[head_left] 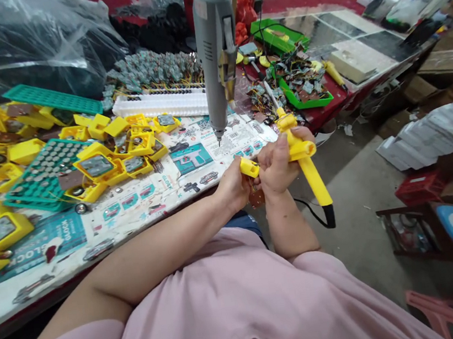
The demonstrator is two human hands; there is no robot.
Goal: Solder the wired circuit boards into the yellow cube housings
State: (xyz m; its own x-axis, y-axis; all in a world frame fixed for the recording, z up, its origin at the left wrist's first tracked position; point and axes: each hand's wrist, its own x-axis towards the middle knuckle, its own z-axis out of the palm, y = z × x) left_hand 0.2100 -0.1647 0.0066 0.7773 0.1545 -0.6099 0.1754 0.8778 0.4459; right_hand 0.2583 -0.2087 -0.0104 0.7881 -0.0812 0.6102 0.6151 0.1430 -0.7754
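My left hand [232, 186] pinches a small yellow plastic housing [249, 167] in front of my body, just past the table edge. Close beside it, my right hand [277, 167] is closed around a yellow soldering gun [313, 177]. Its metal tip points up and away, while a black cord leaves the bottom of the grip. Under the hands hangs a small brown piece [256, 198], partly covered by fingers. A grey electric screwdriver [211, 54] hangs upright over the table, bit downward, touched by neither hand.
Yellow housings [96, 165] with grey inserts pile up at left around green trays [40, 185]. Behind stand a white rack [163, 104] and many wired grey parts [155, 70]. A green bin [309, 100] holds wired boards at right. White stacks [438, 128] and a pink stool [445, 307] occupy the floor.
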